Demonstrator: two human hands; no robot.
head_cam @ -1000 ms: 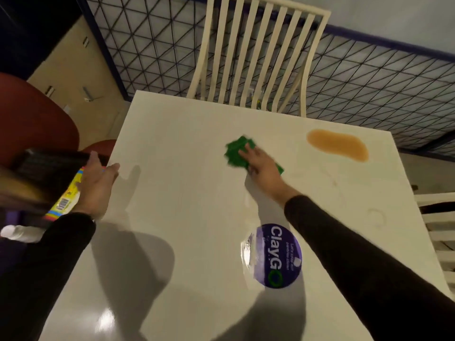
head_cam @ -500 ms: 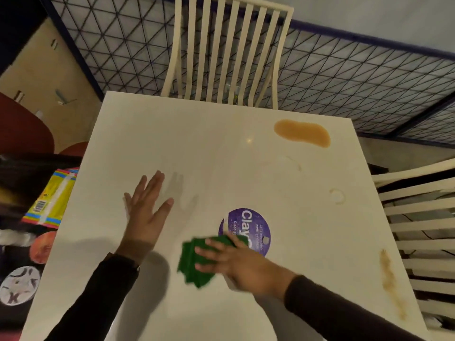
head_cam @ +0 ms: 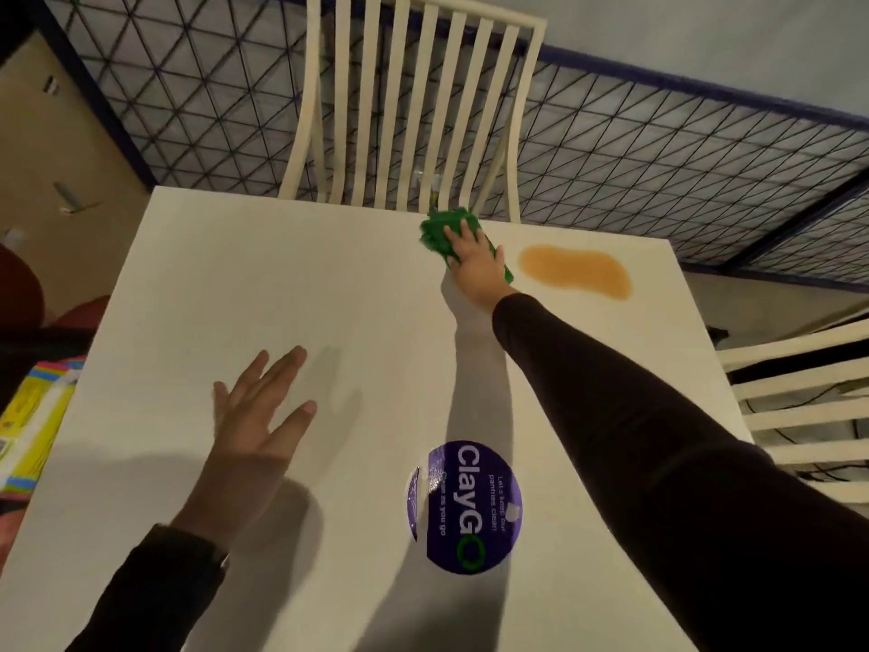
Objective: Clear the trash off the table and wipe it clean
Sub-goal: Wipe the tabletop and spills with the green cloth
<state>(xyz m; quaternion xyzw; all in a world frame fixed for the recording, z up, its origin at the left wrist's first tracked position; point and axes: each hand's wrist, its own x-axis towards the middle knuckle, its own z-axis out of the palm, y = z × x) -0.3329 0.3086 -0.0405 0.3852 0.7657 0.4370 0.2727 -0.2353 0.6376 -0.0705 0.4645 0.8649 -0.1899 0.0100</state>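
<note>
Orange spill (head_cam: 576,271) lies just right of our right hand (head_cam: 477,265), pressed flat on the green cloth (head_cam: 439,230); our left hand (head_cam: 249,444) is spread.

Long dark sleeves on both arms, snug to wrists; left hand (head_cam: 256,416), right hand (head_cam: 475,256) bare.

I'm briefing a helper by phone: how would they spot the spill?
On the white table, look to the far right corner. Right of the green cloth under the right hand lies the spill: an orange-brown puddle, unlike the round purple sticker.
</note>
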